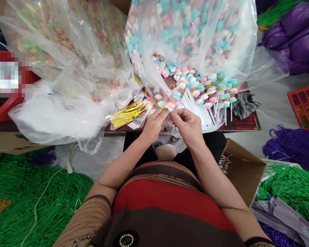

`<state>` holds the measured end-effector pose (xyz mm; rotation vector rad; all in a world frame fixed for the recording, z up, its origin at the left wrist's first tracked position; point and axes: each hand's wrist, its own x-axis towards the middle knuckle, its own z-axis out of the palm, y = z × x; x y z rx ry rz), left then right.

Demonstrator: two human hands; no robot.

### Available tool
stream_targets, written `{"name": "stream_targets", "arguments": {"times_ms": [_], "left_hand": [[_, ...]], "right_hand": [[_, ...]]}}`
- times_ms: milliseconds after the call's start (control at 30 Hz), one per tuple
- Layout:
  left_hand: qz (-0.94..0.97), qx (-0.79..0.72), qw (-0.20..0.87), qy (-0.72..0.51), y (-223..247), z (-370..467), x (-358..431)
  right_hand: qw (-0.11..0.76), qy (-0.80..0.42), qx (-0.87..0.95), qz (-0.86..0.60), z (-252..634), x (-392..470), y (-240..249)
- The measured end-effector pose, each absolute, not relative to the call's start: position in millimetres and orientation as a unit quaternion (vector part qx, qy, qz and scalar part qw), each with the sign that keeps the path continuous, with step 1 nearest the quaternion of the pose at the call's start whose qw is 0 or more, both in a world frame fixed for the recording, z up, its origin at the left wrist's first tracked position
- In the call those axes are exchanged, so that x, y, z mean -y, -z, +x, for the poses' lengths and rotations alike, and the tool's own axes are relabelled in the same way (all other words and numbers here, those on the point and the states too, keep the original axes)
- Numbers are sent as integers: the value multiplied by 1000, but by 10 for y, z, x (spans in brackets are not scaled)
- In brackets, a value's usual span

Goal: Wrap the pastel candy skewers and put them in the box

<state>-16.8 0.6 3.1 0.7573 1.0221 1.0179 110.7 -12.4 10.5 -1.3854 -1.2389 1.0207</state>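
L hand [156, 125] & R hand [187, 125] hide base of candy packet [175, 97]; orange crate [305, 106] runs off R edge; bits [224, 164] in box [243, 171] too small to ID!

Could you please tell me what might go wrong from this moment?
The wrapped candy stick might slip, since the left hand and right hand pinch only its near end.
The yellow ties lie loose near the front edge of the table and could be knocked off.
The white plastic bag hangs over that edge and might slide down.

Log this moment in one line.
left hand: holding wrapped candy | right hand: pinching at its near end | yellow ties: left of hands | candy sticks: beyond right hand
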Motion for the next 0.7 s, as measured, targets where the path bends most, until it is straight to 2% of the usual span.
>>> {"name": "stream_targets", "arguments": {"times_ms": [133, 333, 500, 600, 700], "left_hand": [[291, -402, 757, -425, -80, -178, 9], [280, -325, 851, -303, -108, -291, 44], [237, -277, 902, -232, -193, -290, 54], [222, -292, 897, -247, -230, -226, 64], [222, -327, 864, -313, -239, -126, 85]], "right_hand": [[481, -481, 479, -554, 1143, 120, -36], [492, -514, 508, -486, 1266, 139, 49], [448, -577, 551, -403, 1385, 136, 43], [492, -569, 504, -425, 1331, 127, 111], [560, -498, 449, -486, 1223, 125, 176]]}}
